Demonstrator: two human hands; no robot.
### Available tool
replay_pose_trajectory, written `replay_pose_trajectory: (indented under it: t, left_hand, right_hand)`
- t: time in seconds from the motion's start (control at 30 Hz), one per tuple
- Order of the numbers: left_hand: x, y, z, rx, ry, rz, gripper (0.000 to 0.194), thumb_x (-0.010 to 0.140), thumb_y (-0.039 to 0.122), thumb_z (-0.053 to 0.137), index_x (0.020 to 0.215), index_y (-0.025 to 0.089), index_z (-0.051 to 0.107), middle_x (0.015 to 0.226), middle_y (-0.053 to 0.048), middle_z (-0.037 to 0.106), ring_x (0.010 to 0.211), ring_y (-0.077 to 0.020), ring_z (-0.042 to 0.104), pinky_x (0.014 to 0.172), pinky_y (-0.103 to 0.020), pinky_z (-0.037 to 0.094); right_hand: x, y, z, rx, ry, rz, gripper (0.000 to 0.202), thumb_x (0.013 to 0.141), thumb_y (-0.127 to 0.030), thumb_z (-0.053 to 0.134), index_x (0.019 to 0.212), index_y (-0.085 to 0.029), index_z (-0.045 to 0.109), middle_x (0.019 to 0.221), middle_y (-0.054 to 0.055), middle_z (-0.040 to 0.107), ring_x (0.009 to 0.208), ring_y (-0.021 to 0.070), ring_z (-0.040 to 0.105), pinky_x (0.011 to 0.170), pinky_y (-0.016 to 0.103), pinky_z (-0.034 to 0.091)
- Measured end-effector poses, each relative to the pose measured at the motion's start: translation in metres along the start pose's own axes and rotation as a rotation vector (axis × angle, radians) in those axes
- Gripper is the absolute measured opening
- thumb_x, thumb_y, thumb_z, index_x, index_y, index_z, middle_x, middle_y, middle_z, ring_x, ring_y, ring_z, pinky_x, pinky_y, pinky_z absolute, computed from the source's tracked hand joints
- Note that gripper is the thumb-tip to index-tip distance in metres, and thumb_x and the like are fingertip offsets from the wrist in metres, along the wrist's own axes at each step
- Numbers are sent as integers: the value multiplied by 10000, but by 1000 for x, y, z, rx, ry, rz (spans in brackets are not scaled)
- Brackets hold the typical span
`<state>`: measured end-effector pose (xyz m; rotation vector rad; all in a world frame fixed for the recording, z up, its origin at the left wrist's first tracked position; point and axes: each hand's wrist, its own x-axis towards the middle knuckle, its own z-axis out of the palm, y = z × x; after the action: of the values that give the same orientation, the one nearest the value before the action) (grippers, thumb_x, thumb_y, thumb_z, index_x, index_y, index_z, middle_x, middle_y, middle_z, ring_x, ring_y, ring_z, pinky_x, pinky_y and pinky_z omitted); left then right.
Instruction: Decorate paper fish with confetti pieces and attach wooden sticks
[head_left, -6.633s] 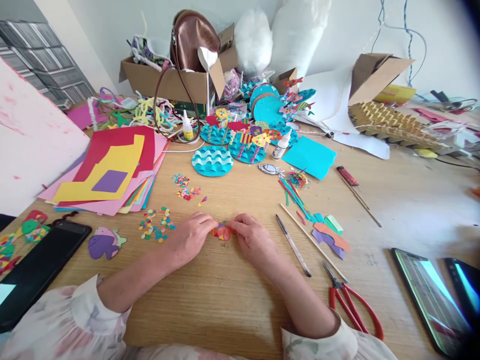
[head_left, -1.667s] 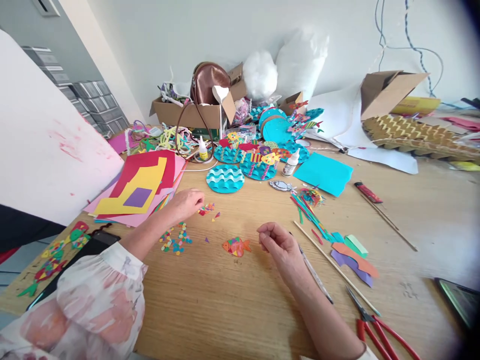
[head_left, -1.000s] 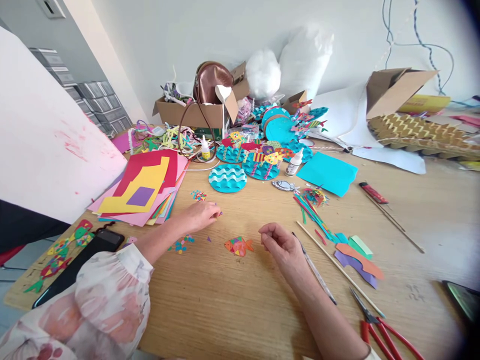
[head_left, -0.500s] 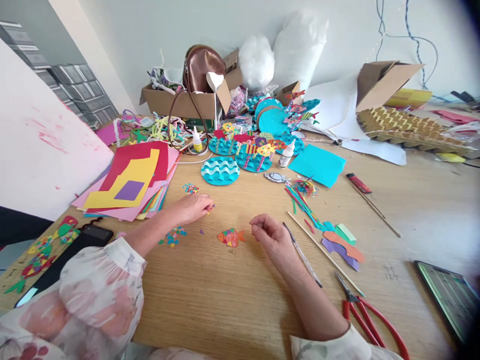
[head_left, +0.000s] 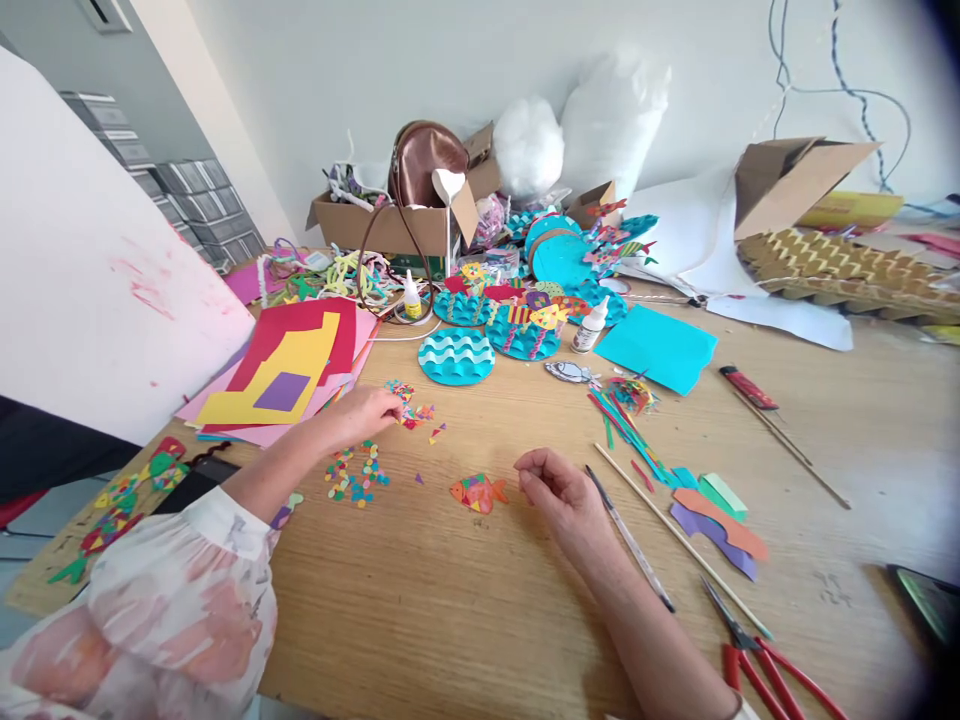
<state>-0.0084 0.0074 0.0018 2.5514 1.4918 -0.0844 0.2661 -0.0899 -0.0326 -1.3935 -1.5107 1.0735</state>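
My left hand (head_left: 375,412) reaches over the wooden table to a pile of small coloured paper bits (head_left: 414,414), its fingers pinched together; anything between them is too small to make out. Below it lie round paper dots (head_left: 360,480). An orange paper fish (head_left: 478,493) with coloured patches lies flat near the middle. Just right of its tail, my right hand (head_left: 555,488) rests with thumb and fingertips curled together, what they may hold being too small to tell. A pen (head_left: 630,540) lies beside my right hand, with a thin wooden stick (head_left: 682,540) farther right.
Red-handled scissors (head_left: 750,650) lie front right. Coloured paper sheets (head_left: 289,360) are stacked left. Glue bottles (head_left: 590,326), a wavy turquoise disc (head_left: 456,357), turquoise paper (head_left: 660,348) and paper strips (head_left: 630,435) lie beyond my hands. A cardboard box (head_left: 360,226) stands at the back.
My left hand has moved left, off the triangular bits, uncovering more of the pile. My right hand stays beside the fish. The camera view has shifted, so the scene sits lower and farther right.
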Motion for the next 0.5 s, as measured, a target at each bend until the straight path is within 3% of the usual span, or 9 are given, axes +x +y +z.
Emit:
replay_pose_trajectory:
  t: [0.23, 0.5]
  left_hand:
    - [1, 18, 15, 86, 5, 44, 101, 781, 150, 499, 826, 166, 588, 843, -51, 619, 814, -182, 575, 698, -258, 418]
    - [2, 22, 23, 164, 33, 43, 145, 806, 110, 447, 864, 147, 576, 879, -87, 600, 842, -201, 572, 726, -288, 440]
  right_hand:
    - [0, 1, 0, -30, -10, -10, 129, 747, -284, 462, 768, -186, 544, 604, -22, 492, 557, 117, 445, 507, 228, 327]
    - [-1, -1, 0, -35, -5, -7, 144, 738, -292, 467, 762, -178, 551, 605, -17, 518, 542, 112, 447, 496, 227, 326]
